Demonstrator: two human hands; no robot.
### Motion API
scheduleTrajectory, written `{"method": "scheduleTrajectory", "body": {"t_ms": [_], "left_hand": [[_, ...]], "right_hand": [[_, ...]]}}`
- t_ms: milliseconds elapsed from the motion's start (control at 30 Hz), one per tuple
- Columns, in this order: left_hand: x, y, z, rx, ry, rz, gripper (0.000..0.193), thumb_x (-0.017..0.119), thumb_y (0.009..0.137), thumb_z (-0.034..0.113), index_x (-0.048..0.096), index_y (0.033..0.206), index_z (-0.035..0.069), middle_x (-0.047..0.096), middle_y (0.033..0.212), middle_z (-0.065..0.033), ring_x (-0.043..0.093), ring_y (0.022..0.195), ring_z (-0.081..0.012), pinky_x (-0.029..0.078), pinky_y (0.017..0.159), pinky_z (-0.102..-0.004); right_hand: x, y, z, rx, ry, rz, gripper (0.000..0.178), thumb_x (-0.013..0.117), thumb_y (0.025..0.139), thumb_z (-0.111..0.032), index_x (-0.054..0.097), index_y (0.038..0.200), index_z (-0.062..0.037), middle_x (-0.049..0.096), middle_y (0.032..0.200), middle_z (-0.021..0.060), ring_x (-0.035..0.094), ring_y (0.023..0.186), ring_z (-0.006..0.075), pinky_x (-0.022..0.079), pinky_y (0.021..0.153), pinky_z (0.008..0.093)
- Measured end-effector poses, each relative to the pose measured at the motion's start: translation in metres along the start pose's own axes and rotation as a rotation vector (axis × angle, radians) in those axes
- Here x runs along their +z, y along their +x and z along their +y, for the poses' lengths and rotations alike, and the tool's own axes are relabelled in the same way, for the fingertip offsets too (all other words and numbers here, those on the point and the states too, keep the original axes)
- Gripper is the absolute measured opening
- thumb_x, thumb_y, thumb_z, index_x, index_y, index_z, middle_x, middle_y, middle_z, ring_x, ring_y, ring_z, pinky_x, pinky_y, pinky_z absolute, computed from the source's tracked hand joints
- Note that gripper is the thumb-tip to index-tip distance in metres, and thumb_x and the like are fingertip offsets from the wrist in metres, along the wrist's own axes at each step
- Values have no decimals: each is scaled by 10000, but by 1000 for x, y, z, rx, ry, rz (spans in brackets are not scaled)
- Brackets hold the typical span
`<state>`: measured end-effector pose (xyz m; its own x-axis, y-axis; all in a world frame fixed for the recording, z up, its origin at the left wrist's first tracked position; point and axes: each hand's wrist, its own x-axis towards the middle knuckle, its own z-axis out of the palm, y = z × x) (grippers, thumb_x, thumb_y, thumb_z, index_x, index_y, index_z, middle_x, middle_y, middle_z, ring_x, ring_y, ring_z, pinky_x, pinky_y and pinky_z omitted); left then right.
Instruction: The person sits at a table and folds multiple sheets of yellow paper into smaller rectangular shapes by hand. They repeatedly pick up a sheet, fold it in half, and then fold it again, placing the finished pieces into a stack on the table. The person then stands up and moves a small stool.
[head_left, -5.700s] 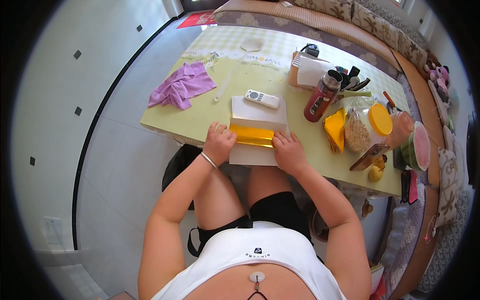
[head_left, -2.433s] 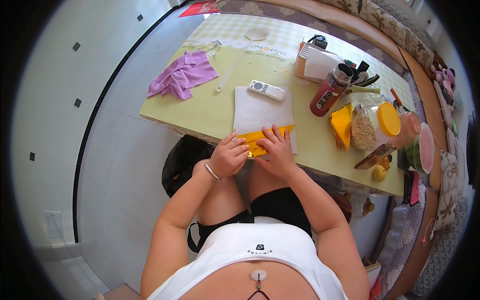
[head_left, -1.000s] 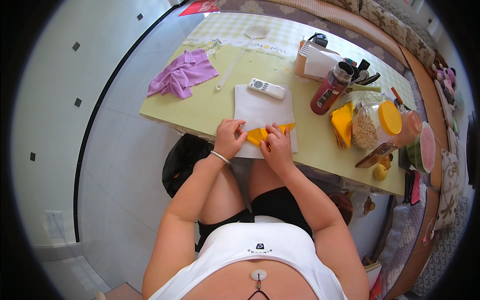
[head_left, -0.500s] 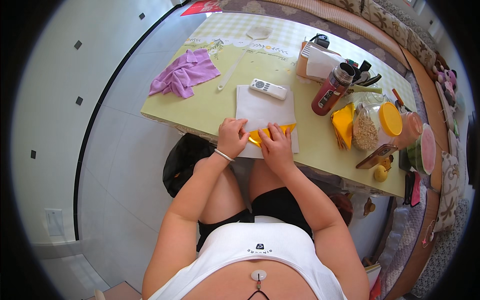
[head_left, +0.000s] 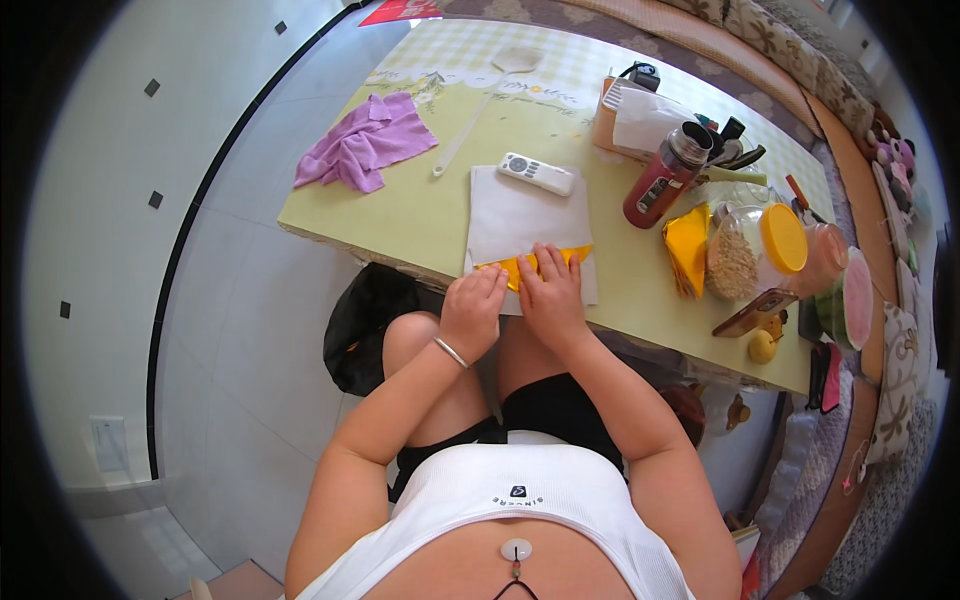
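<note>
A folded strip of shiny gold foil paper [head_left: 513,277] lies across the lower part of some white paper sheets [head_left: 505,218] at the near table edge. My left hand [head_left: 474,312] has its fingers pressed together on the strip's left end. Flat over the middle and right of the strip lies my right hand [head_left: 552,292], fingers stretched out and slightly apart. Parts of the foil are hidden under both hands. A white remote control [head_left: 537,174] rests on the top of the sheets.
To the right stand a stack of gold foil [head_left: 686,252], a red thermos [head_left: 664,182], a yellow-lidded jar [head_left: 735,258], a phone [head_left: 752,313], a yellow fruit [head_left: 762,347] and cut watermelon [head_left: 857,298]. A purple cloth [head_left: 368,142] and a long white spatula [head_left: 462,138] lie on the left.
My left hand has moved slightly down toward me and turned, its fingers now on the strip's left end. The right hand stays almost in place on the foil.
</note>
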<state>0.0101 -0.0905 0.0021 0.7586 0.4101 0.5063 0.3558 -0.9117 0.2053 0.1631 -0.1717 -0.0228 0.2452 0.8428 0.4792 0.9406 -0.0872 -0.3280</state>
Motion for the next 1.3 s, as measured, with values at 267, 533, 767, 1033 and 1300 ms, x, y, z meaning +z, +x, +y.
{"method": "scheduleTrajectory", "body": {"t_ms": [267, 533, 767, 1033, 1300], "left_hand": [[5, 43, -11, -192, -35, -132, 143, 744, 761, 162, 670, 859, 87, 617, 953, -57, 576, 975, -302, 436, 872, -444], [13, 58, -24, -139, 15, -57, 452, 836, 693, 225, 626, 1059, 65, 604, 1029, -95, 498, 1136, -317, 336, 1055, -476], [13, 69, -23, -19, -14, -197, 194, 749, 726, 155, 665, 871, 58, 614, 913, -114, 569, 982, -320, 448, 938, -471], [25, 13, -4, 56, 154, -94, 427, 558, 841, 58, 610, 1240, -87, 616, 1318, -248, 581, 1264, -366, 466, 1064, -436], [-3, -16, -8, 50, 122, 18, 329, 589, 835, 36, 662, 1141, -59, 675, 1205, -202, 631, 1162, -361, 479, 1043, -446]], "right_hand": [[-18, 14, 17, 214, 394, -55, 480, 626, 864, -43, 561, 1340, -23, 546, 1404, 203, 494, 1320, 379, 403, 1101, 487], [-42, 42, 62, 21, -38, -53, 541, 589, 836, -15, 541, 1374, -47, 536, 1425, 163, 442, 1372, 356, 335, 1154, 488], [-57, 67, 55, -188, -79, -437, 511, 617, 824, -61, 588, 1334, -75, 632, 1319, 88, 526, 1314, 265, 237, 1213, 513], [-48, 9, 82, -182, 4, -373, 484, 548, 980, -225, 501, 1434, -64, 445, 1549, 81, 380, 1454, 244, 221, 1234, 453], [-83, -10, 73, -144, 24, -352, 480, 609, 913, -205, 568, 1358, -31, 517, 1487, 114, 441, 1406, 287, 253, 1220, 478]]}}
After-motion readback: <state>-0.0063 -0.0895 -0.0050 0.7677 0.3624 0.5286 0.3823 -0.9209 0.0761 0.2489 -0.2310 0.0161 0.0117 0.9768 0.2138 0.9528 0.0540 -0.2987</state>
